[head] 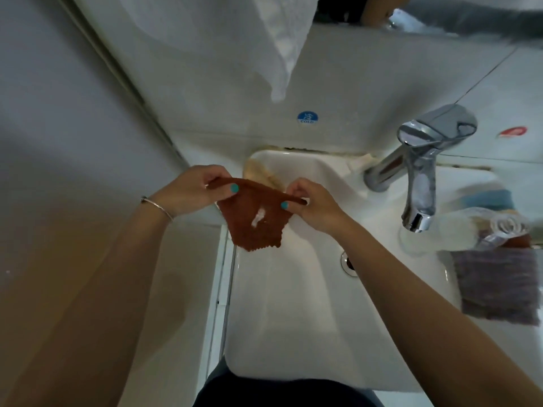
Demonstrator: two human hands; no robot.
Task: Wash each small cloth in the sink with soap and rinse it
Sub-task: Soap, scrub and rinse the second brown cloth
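Both hands, left point(188, 189) and right point(316, 205), extended forward, fingers pinched.

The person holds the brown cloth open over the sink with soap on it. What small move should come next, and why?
Probably bring both hands together and rub the brown cloth against itself. The left hand and right hand pinch its top corners, stretched flat over the sink, and a white dab of soap sits unspread at its middle. No water appears to run from the faucet, so lathering likely comes before rinsing.

We see the purple cloth point(499, 289) cut off at the right edge; the pile of cloths point(496, 221) behind it blurs together.
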